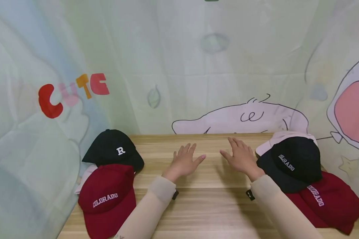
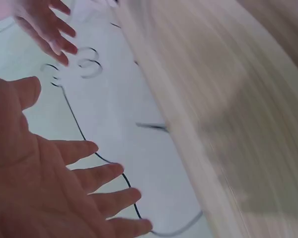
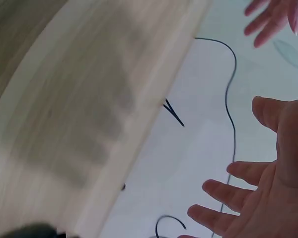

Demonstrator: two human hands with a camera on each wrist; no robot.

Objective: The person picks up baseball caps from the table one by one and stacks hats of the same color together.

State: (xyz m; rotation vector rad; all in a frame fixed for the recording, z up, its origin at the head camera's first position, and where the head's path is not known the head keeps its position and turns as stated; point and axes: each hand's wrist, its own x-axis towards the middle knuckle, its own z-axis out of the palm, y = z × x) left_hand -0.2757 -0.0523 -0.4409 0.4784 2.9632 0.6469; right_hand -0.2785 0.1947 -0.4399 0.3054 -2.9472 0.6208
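Observation:
My left hand (image 1: 183, 162) is held above the wooden table with fingers spread, holding nothing. Opposite it, my right hand (image 1: 240, 156) is likewise spread and holds nothing. In the left wrist view the left palm (image 2: 49, 193) faces the camera, and the right wrist view shows the right palm (image 3: 268, 183). On the left lie a black cap (image 1: 112, 149) marked R and a dark red cap (image 1: 107, 196) marked COLORADO, with a pale cap (image 1: 86, 176) mostly hidden beneath. A black cap (image 1: 299, 162) at the right overlaps a pale pink cap (image 1: 266, 146) and a dark red cap (image 1: 335, 199).
The wood-grain table (image 1: 203, 212) ends at a back edge against a printed curtain (image 1: 167, 66), which also hangs along both sides. Cap piles flank both forearms. A black tag or strap (image 1: 250, 195) shows by the right cuff.

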